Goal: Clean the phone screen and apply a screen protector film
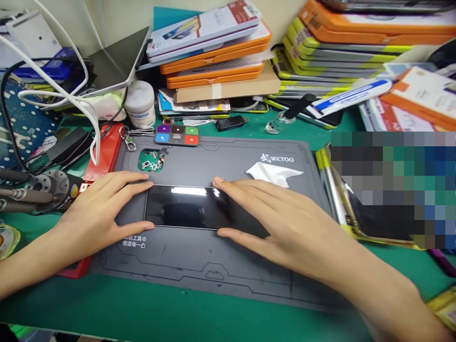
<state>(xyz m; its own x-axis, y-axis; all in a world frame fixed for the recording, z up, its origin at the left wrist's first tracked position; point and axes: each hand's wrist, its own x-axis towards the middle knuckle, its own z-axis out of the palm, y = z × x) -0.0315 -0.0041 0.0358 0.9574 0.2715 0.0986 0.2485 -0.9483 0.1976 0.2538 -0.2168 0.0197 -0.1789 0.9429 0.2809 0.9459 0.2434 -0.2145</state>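
Note:
A black smartphone (188, 209) lies screen up and lengthwise on a grey work mat (178, 254), with bright light reflected along its upper edge. My left hand (98, 209) grips its left end, forefinger at the upper corner and thumb at the lower one. Toward the other end, my right hand (274, 221) holds the phone across its width, fingers along the far edge and thumb at the near edge. That hand hides the right part of the phone. A crumpled white cloth (274, 174) rests on the mat just beyond my right hand.
Small metal parts fill a mat recess (151, 160) beside a colourful block (177, 135). Behind stand a white tub (140, 104), a small glass bottle (285, 121) and stacked orange boxes (217, 71). Screwdrivers (39, 192) are at left; a framed panel (377, 213) lies right, partly blurred out.

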